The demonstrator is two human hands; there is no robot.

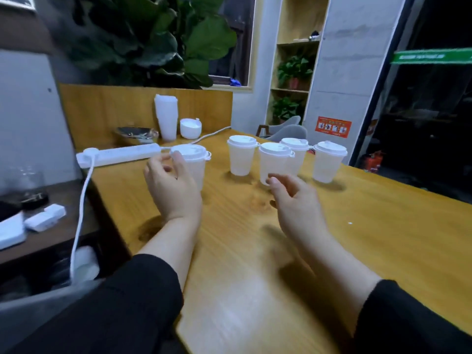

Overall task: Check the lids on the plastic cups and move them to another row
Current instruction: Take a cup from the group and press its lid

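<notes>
A white power strip (118, 155) is lying on the wooden table (383, 226), near a metal dish (136, 134); a large-leafed plant (158, 39) is standing behind.

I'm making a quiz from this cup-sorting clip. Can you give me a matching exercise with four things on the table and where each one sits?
Things:
1. stack of empty cups
2. power strip
3. lone lidded cup
4. group of four lidded cups

Places:
A. beside the left hand, apart from the others
B. beyond the right hand
C. along the table's left edge, cord hanging off
D. upright by the wooden back panel, next to a small white tub

Pairs: 1-D, 2-C, 3-A, 4-B
</notes>
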